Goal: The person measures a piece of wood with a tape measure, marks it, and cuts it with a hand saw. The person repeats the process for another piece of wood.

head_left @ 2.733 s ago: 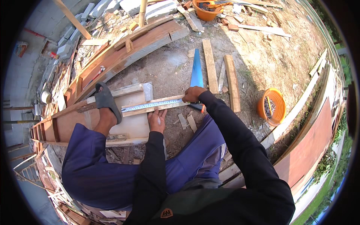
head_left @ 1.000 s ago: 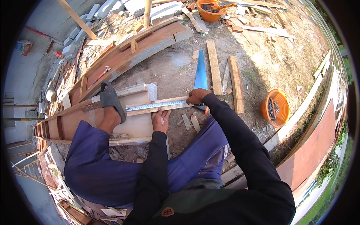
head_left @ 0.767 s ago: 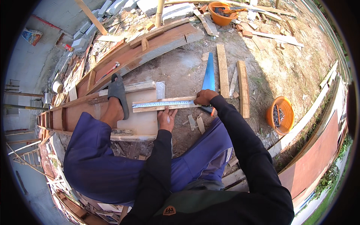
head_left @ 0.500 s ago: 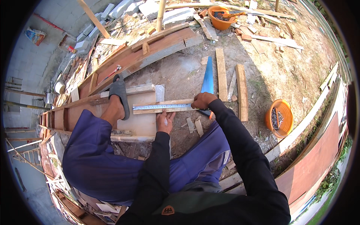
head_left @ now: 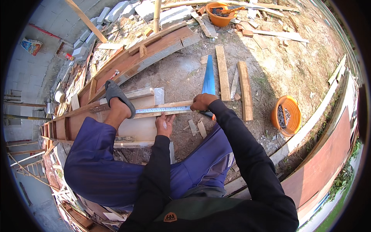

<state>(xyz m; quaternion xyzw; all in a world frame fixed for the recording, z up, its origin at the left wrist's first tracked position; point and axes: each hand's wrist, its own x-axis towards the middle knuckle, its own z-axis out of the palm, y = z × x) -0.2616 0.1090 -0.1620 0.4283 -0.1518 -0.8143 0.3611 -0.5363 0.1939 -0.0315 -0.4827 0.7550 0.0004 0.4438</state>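
A narrow wooden strip (head_left: 176, 104) lies across the end of a framed plywood panel (head_left: 145, 127), with a white-and-blue measuring tape (head_left: 154, 110) stretched along it. My right hand (head_left: 203, 102) is closed at the strip's right end, around the tape's end; the tape's case is hidden there. My left hand (head_left: 164, 124) holds the strip's near edge from below, its fingers partly under the wood, and a small whitish thing shows at its fingers. The strip's left end meets my sandalled foot (head_left: 118, 98), which rests on the panel. Just beyond my right hand lies a handsaw (head_left: 208, 77) with a blue blade.
Wooden battens (head_left: 222, 73) lie beyond the saw. An orange bucket of nails (head_left: 286, 116) stands at the right, and another orange bucket (head_left: 219, 14) with tools sits far off. A long curved wooden form (head_left: 143, 54) runs at the far left, a hammer on it.
The view has shifted slightly, so most things sit a little farther left and higher. My left fingers now point more to the right along the strip. My right hand keeps its grip.
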